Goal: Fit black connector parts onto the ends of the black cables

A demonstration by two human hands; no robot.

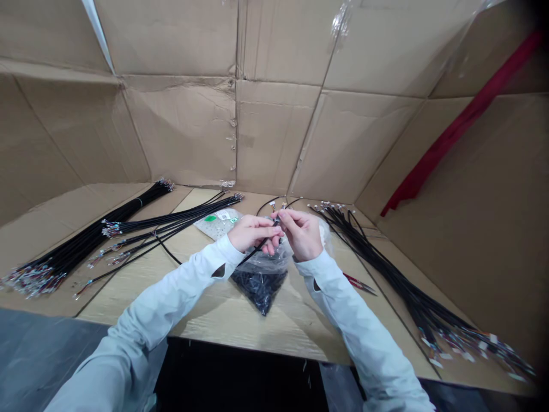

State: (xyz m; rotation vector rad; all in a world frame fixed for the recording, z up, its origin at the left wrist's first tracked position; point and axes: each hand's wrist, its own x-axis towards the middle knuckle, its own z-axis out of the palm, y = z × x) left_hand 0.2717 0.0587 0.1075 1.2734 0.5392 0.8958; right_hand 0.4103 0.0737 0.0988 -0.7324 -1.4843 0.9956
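Observation:
Above the middle of the table, my left hand (256, 233) pinches a black cable (254, 252) close to one of its ends. Thumb and fingers of my right hand (300, 232) are closed at that same cable end, touching or almost touching the left fingertips. Any small part between the fingertips is too small to make out. Small coloured wires and a white connector (273, 205) show just beyond the fingers. Below the hands lies a clear plastic bag of small black parts (261, 289). Behind my left hand is another clear bag with pale parts (217, 224).
Bundles of black cables lie at left (128, 214) and a further cable bundle (386, 274) at right. Red-handled pliers or snips (359, 284) lie beside my right forearm. Cardboard walls (274, 131) enclose the table's back and sides; a red strip (458, 129) hangs at right.

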